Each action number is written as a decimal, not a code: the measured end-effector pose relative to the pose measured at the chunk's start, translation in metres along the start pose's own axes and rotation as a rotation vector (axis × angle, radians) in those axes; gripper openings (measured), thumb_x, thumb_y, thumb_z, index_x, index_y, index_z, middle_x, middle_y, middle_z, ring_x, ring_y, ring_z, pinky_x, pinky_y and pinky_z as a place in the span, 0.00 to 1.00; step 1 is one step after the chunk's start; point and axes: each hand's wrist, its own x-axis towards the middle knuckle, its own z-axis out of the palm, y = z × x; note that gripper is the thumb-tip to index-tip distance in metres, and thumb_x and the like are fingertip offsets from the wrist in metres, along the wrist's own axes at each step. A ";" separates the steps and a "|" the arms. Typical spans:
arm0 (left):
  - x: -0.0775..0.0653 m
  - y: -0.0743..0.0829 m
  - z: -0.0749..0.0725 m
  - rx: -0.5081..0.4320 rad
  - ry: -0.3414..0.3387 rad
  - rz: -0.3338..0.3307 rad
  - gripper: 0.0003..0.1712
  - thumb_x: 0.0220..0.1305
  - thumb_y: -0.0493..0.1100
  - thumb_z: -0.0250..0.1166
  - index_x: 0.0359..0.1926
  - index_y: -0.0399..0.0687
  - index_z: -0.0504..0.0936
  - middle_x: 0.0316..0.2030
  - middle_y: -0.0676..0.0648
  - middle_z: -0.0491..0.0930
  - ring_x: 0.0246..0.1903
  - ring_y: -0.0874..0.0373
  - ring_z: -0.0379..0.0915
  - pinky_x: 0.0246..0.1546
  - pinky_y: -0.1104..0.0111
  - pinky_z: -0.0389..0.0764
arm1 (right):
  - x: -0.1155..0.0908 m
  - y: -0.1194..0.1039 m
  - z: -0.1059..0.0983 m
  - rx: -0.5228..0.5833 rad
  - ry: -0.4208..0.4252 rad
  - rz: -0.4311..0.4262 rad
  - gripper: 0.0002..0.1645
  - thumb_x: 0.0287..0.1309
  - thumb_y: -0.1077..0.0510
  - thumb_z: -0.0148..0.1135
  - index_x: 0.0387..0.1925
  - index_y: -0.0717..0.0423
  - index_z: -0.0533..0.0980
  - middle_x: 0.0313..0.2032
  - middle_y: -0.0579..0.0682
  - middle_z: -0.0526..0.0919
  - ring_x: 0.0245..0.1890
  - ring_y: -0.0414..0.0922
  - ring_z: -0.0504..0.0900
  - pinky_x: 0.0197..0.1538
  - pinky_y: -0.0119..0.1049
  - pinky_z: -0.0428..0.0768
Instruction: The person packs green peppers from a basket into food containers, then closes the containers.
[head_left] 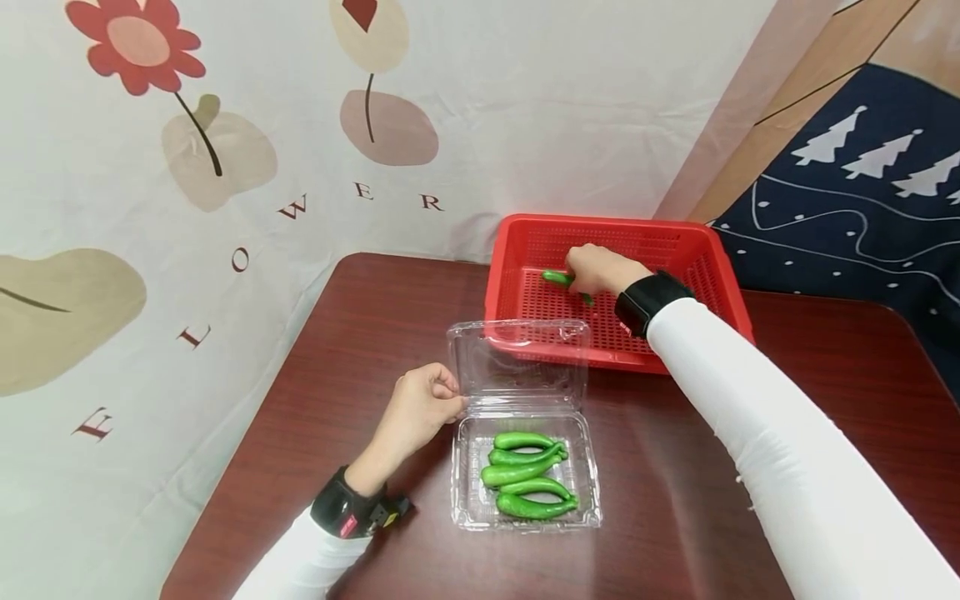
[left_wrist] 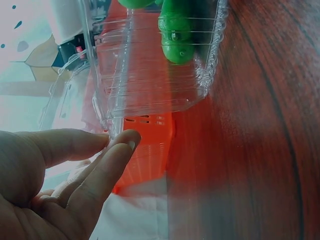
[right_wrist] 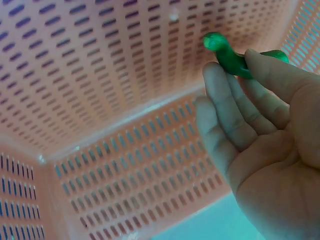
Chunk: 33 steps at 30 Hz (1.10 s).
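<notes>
Inside the red basket, my right hand (head_left: 600,268) pinches a green pepper (right_wrist: 232,62) between thumb and fingers; its two ends show on either side of the hand. My left hand (head_left: 427,400) pinches the left end of the hinge of a clear plastic clamshell box (head_left: 467,510), thumb against fingertips in the left wrist view. The box stands with its lid (head_left: 517,358) raised toward the basket. Several green peppers (head_left: 517,473) lie side by side in its base, most with stems to the right.
The red plastic basket (head_left: 495,287), with slotted walls and floor, stands at the back of the dark reddish-brown table (head_left: 390,308). The box's raised lid overlaps the basket's front rim in the head view. A printed cloth (head_left: 510,108) hangs behind the table.
</notes>
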 end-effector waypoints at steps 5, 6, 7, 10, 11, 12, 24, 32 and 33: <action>0.002 0.000 0.001 -0.008 -0.008 -0.008 0.12 0.56 0.26 0.74 0.31 0.39 0.78 0.21 0.48 0.85 0.23 0.60 0.80 0.22 0.73 0.75 | -0.011 0.000 -0.017 0.017 0.032 -0.031 0.05 0.68 0.66 0.64 0.41 0.65 0.84 0.29 0.59 0.85 0.25 0.48 0.78 0.40 0.42 0.78; 0.002 0.000 0.001 -0.009 -0.007 -0.009 0.12 0.56 0.26 0.73 0.31 0.39 0.78 0.21 0.48 0.84 0.22 0.60 0.80 0.22 0.73 0.75 | -0.013 -0.001 -0.020 0.015 0.036 -0.037 0.05 0.69 0.66 0.64 0.41 0.65 0.83 0.29 0.59 0.85 0.25 0.48 0.78 0.41 0.42 0.78; 0.002 0.000 0.001 -0.008 -0.009 -0.010 0.12 0.56 0.27 0.73 0.31 0.40 0.78 0.20 0.49 0.84 0.22 0.61 0.79 0.22 0.73 0.74 | -0.016 -0.002 -0.024 0.016 0.045 -0.041 0.05 0.69 0.65 0.64 0.41 0.65 0.83 0.29 0.58 0.85 0.25 0.48 0.78 0.41 0.42 0.78; 0.002 -0.001 0.001 -0.015 -0.011 -0.012 0.11 0.57 0.27 0.73 0.31 0.39 0.78 0.20 0.49 0.84 0.22 0.61 0.79 0.22 0.73 0.75 | -0.025 -0.005 -0.032 0.019 0.067 -0.054 0.06 0.70 0.65 0.63 0.44 0.65 0.82 0.29 0.57 0.84 0.27 0.49 0.78 0.42 0.43 0.77; 0.002 -0.001 0.001 -0.020 -0.012 -0.016 0.11 0.56 0.26 0.73 0.31 0.39 0.78 0.20 0.48 0.84 0.22 0.61 0.79 0.22 0.73 0.75 | -0.027 -0.006 -0.034 0.013 0.076 -0.060 0.07 0.70 0.64 0.63 0.45 0.65 0.82 0.29 0.56 0.84 0.28 0.49 0.78 0.42 0.43 0.77; 0.002 -0.001 0.002 -0.024 -0.012 -0.019 0.11 0.56 0.26 0.73 0.31 0.39 0.77 0.21 0.48 0.84 0.22 0.61 0.79 0.22 0.73 0.75 | -0.030 -0.007 -0.036 0.012 0.082 -0.065 0.08 0.71 0.64 0.62 0.46 0.66 0.82 0.29 0.56 0.84 0.28 0.49 0.78 0.43 0.44 0.77; 0.004 -0.001 0.001 0.002 -0.007 -0.012 0.11 0.54 0.26 0.71 0.30 0.41 0.78 0.20 0.50 0.84 0.21 0.61 0.79 0.20 0.73 0.72 | -0.069 -0.023 -0.044 0.090 0.179 -0.143 0.11 0.71 0.60 0.64 0.50 0.62 0.81 0.31 0.55 0.83 0.26 0.47 0.77 0.36 0.41 0.76; 0.003 -0.003 0.001 -0.015 -0.006 -0.012 0.10 0.55 0.26 0.71 0.30 0.40 0.78 0.20 0.49 0.84 0.21 0.62 0.77 0.20 0.74 0.72 | -0.107 -0.037 -0.043 0.126 0.342 -0.217 0.13 0.68 0.59 0.68 0.51 0.57 0.84 0.38 0.51 0.84 0.36 0.47 0.79 0.42 0.42 0.80; 0.003 -0.003 0.001 -0.014 -0.005 -0.014 0.11 0.55 0.26 0.71 0.30 0.40 0.78 0.20 0.49 0.84 0.21 0.62 0.77 0.20 0.74 0.72 | -0.111 -0.038 -0.042 0.124 0.363 -0.231 0.13 0.67 0.59 0.69 0.51 0.57 0.84 0.38 0.50 0.84 0.36 0.47 0.80 0.43 0.42 0.81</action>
